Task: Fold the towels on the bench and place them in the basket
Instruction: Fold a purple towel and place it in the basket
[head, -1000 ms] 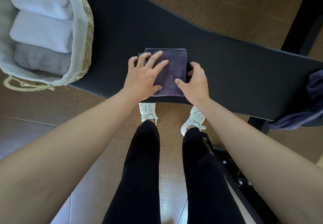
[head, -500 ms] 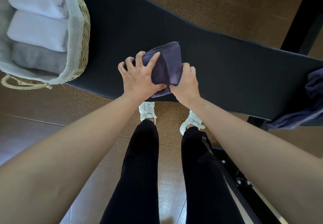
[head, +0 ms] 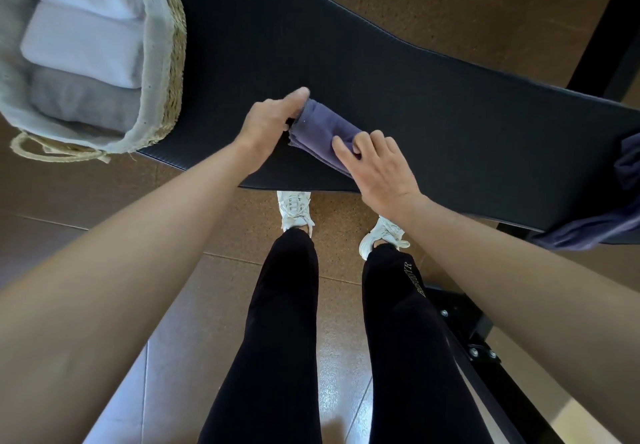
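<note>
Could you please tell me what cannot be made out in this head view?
1. Basket: head view, left and top cut off by the frame edge; towel count inside unsure.
2. Loose purple towel: head view, cut off by the right edge; extent unknown.
3. Folded purple towel: head view, ends covered by the left hand and right hand; layers unclear.
</note>
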`<state>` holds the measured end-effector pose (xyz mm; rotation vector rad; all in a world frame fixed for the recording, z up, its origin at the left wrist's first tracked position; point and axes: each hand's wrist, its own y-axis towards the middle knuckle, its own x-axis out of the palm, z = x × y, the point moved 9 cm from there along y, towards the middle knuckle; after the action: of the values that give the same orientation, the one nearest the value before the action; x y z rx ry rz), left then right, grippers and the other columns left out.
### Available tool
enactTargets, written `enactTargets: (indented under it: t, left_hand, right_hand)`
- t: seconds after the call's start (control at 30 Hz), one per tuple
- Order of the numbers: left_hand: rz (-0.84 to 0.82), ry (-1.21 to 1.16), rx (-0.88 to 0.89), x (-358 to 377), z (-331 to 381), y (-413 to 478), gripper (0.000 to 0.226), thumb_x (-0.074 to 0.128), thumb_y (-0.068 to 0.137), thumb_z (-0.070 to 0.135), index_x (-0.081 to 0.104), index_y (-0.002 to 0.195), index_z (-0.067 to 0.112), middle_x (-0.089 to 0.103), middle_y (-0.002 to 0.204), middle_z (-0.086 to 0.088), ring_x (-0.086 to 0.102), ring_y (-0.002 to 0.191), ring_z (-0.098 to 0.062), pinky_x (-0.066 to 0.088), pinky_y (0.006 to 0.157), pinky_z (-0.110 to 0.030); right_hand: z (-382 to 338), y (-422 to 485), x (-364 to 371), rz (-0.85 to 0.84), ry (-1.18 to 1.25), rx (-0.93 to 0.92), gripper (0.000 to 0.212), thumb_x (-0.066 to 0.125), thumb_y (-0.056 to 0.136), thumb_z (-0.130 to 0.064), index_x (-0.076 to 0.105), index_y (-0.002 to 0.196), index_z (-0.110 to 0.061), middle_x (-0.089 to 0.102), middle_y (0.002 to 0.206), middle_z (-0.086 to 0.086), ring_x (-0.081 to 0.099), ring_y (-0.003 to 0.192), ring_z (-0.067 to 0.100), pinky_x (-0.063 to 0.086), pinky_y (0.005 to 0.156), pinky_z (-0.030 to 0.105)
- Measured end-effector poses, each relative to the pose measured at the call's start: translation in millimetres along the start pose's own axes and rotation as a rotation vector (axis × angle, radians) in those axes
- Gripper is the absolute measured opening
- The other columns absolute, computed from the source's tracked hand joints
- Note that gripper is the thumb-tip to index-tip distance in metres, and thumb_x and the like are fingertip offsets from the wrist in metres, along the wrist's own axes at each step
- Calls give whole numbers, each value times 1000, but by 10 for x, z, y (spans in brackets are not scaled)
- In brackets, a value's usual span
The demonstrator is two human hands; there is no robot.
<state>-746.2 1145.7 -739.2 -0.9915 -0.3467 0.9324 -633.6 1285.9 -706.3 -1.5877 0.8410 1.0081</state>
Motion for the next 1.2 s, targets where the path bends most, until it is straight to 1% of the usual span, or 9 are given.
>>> enactTargets:
  t: [0.13,0.3,0.43,0.53,0.7,0.83,1.0,1.13,1.2]
  left_hand:
    - [27,398,172,9,32,87,49,82,76,54,70,112,23,66,112,6,64,104,-9,56,91,-34]
    - [120,634,374,34,139,-4,67,90,71,39,51,122,24,51,124,4,58,107,-15,57,83,-41]
    - [87,946,539,203,199,-65,87,87,75,35,41,148,24,46,140,-4,48,122,-27,49,96,-43]
    - [16,1096,575,282,161,-70,72,84,77,41,51,140,27,55,130,-1,47,119,-29,46,96,-44]
    - [-83,765,385,93,-42,-137,51,89,74,33,60,115,28,62,110,7,55,109,-19,52,84,-39]
    - [-139,412,277,-116,-182,-377,45,89,76,24,62,111,23,68,104,2,69,97,-17,61,81,-40]
    - [-22,127,228,-645,-168,-711,28,83,85,21,68,109,19,71,100,0,69,93,-13,56,80,-30]
    - [102,-37,187,-1162,-82,-972,21,74,94,23,66,112,30,73,105,2,70,97,-12,58,84,-31]
    - [185,-103,175,-1429,-55,-1069,21,71,97,23,65,117,25,72,107,-6,69,97,-17,59,82,-35]
  right_hand:
    - [-6,-63,50,0,186,67,78,70,72,-31,45,144,-16,50,115,10,46,99,32,43,79,44]
    - [307,42,-17,115,659,376,36,73,84,-26,64,118,-20,57,108,5,53,100,27,52,81,49]
    - [504,9,127,-7,652,533,67,86,76,-37,53,131,-19,50,125,7,47,116,26,50,91,39]
    - [420,2,206,-142,606,470,63,84,77,-44,55,127,-18,55,120,5,49,113,26,51,92,43]
    - [261,15,192,-282,692,438,50,85,79,-31,54,115,-17,64,112,3,64,102,23,57,91,42]
    - [145,40,37,-311,831,434,52,86,79,-20,53,119,-17,67,112,3,68,98,23,60,88,42]
    - [-159,182,-249,-305,1013,411,50,90,73,-21,57,111,-23,65,99,-12,65,93,8,54,76,23]
    - [-452,462,-612,-264,1152,354,44,88,76,-21,60,109,-26,68,100,-12,66,93,5,56,78,25]
    - [-577,637,-827,-235,1180,301,43,86,78,-22,60,111,-28,67,102,-14,66,95,3,57,81,26]
